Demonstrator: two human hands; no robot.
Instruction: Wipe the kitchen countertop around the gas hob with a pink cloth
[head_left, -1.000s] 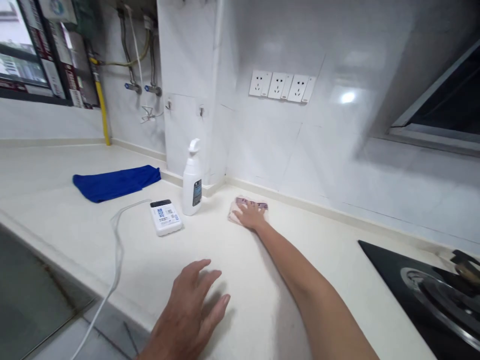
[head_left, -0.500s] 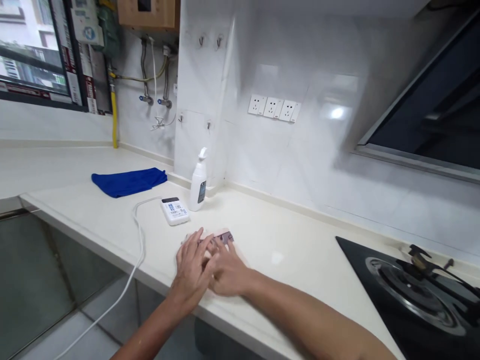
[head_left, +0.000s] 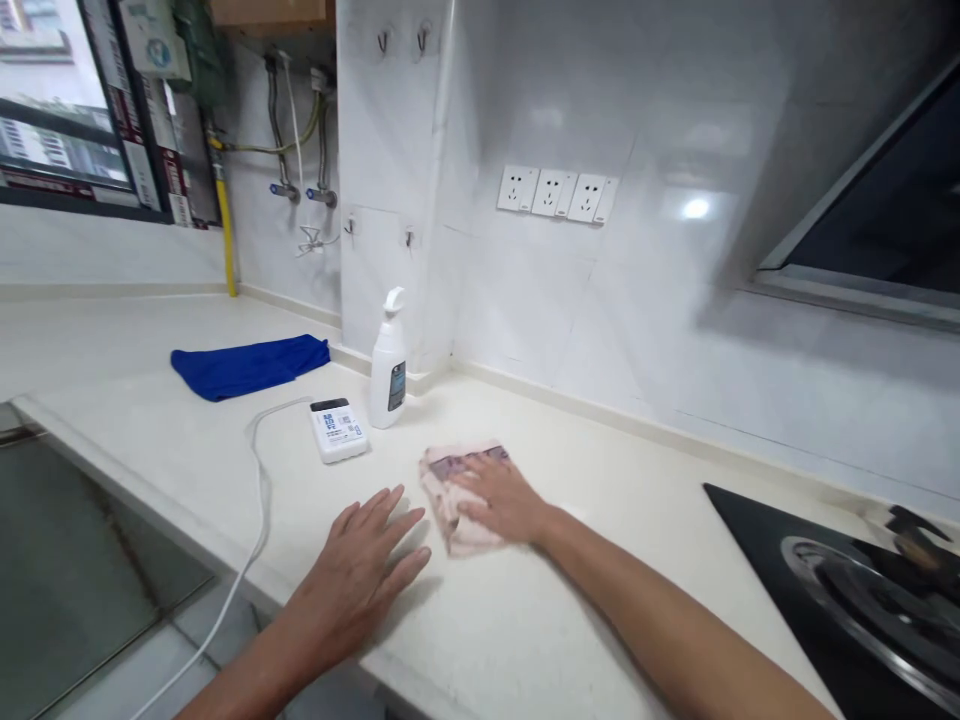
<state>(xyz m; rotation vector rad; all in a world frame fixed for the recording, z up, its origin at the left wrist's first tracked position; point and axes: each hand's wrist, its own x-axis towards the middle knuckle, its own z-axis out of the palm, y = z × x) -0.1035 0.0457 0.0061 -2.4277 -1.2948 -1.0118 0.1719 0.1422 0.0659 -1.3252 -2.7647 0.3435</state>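
A pale pink cloth (head_left: 469,535) with a purple-grey patterned band lies folded on the cream countertop (head_left: 600,610). My right hand (head_left: 499,495) rests flat on the cloth with its fingers stretched out, pressing it to the surface. To the left of the cloth, my left hand (head_left: 364,570) is held over the counter near its front edge, fingers spread and nothing in them. Beyond the hands stands a white spray bottle (head_left: 388,375) with a dark label. Beside the bottle lies a white box-shaped device (head_left: 339,432) with a cable.
A blue cloth (head_left: 251,367) lies on the counter at the left. The white cable (head_left: 259,500) hangs over the front edge. At the right is a black gas hob (head_left: 780,580) below a dark range hood (head_left: 885,220). Wall sockets (head_left: 555,194) are at the back.
My right hand and the pink cloth have moved to the right across the counter. My left hand has come off the cloth and my right hand, and is now apart from them.
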